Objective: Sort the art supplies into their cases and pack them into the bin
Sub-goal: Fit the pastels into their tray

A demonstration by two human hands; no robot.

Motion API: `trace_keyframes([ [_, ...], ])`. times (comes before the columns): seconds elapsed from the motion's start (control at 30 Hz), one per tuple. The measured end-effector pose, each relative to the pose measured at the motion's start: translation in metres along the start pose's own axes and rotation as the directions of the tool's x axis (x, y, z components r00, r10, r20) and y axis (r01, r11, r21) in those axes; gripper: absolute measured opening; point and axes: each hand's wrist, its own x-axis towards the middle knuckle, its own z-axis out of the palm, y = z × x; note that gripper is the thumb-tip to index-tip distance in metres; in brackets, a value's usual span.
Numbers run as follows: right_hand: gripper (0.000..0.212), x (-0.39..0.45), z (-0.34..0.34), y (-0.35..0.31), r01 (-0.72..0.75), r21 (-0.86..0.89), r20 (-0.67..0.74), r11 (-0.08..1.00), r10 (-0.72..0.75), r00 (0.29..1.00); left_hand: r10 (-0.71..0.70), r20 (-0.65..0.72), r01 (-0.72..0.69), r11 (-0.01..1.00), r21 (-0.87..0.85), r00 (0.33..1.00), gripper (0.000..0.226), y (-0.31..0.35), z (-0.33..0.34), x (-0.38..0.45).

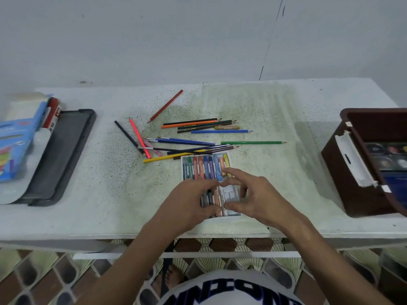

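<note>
A white crayon tray [236,194] lies near the table's front edge. Its far row holds several crayons [206,167] side by side. My left hand [189,201] covers the left of the near row, index and thumb pinching a pale crayon [222,200] by its two ends. My right hand [257,194] arches over the tray's right side, index tip on the far-row crayons and thumb beside the pale crayon. Several coloured pencils [198,124] and thin brushes [182,140] lie scattered behind the tray. The brown bin [343,172] stands at the right edge.
A paint palette [387,155] lies inside the bin, whose white latch faces the table's middle. At the left, a black case [61,155] lies open beside a blue box [13,146] and a red marker [51,113]. A wall rises behind the table.
</note>
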Motion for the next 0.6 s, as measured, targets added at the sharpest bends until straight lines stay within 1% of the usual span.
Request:
trace_keyframes([
  [0.1, 0.082, 0.000, 0.000, 0.003, -0.007, -0.025, 0.029, 1.000, 0.007, 1.000, -0.010, 0.006, 0.010, 1.000, 0.012, 1.000, 0.061, -0.002, 0.001, 0.002],
  [0.27, 0.081, 0.000, 0.002, 0.007, -0.004, -0.040, 0.033, 0.999, 0.005, 0.999, 0.004, -0.001, -0.004, 1.000, 0.009, 1.000, 0.058, -0.006, 0.002, 0.003],
  [0.43, 0.080, 0.001, 0.000, 0.008, -0.014, 0.013, 0.038, 1.000, 0.014, 0.999, 0.013, -0.011, -0.013, 1.000, -0.023, 1.000, 0.061, -0.012, 0.004, 0.004],
  [0.6, 0.077, 0.006, -0.003, 0.008, -0.034, 0.120, 0.044, 0.992, 0.029, 0.999, 0.002, -0.003, -0.002, 0.995, -0.097, 1.000, 0.055, -0.015, 0.001, 0.004],
])
